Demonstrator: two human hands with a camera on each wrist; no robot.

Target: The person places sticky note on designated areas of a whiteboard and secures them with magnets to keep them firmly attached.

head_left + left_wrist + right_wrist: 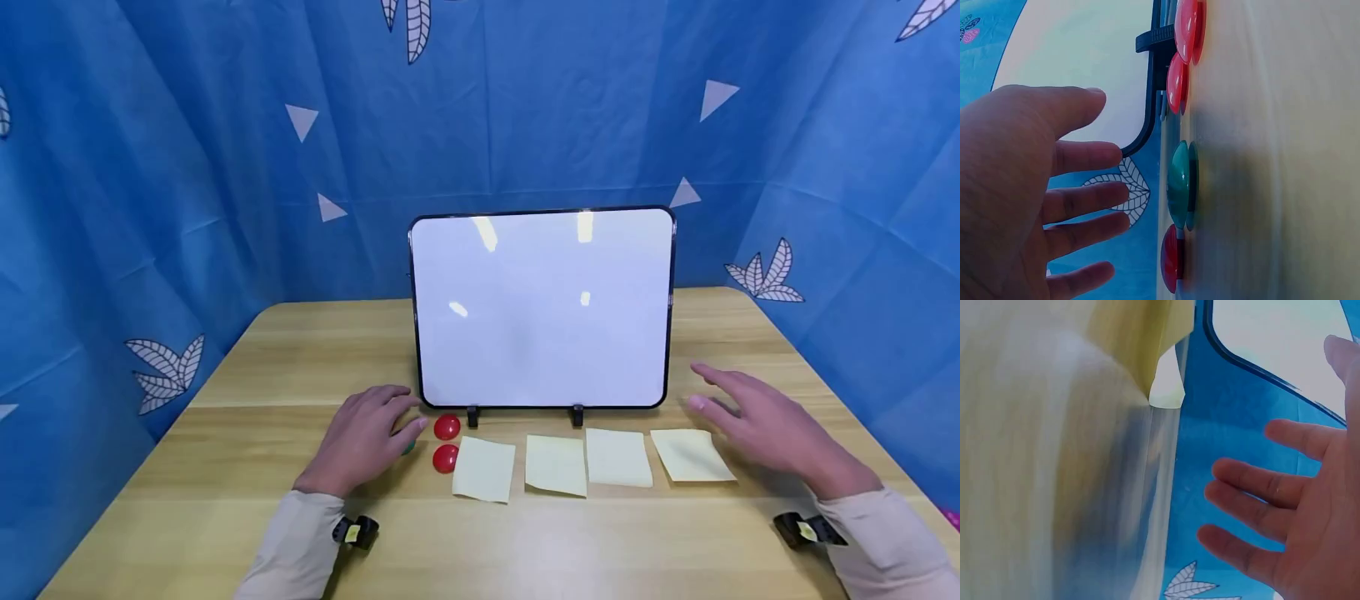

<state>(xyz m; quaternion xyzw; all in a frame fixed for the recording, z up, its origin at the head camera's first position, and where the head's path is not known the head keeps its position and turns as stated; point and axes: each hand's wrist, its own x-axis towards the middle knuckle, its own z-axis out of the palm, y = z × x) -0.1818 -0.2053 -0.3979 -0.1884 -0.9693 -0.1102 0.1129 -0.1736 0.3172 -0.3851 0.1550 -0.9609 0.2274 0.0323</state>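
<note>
My left hand (366,437) hovers palm down by the whiteboard's lower left corner, fingers loosely extended and holding nothing. Beneath it lies a domed green disc magnet (1179,184), mostly hidden from the head camera. Another red magnet (1169,259) shows beyond the green one in the left wrist view. Two red magnets, one nearer the board (447,427) and one nearer me (446,458), lie just right of my left thumb. My right hand (772,429) is held above the table with fingers spread, empty, beside the rightmost pale yellow sticky note (692,456).
A black-framed whiteboard (543,333) stands upright on small black feet (577,416) at the table's back. Several sticky notes, including the leftmost (483,469), lie in a row before it on the wooden table (525,550). Blue patterned curtain (562,125) surrounds the table.
</note>
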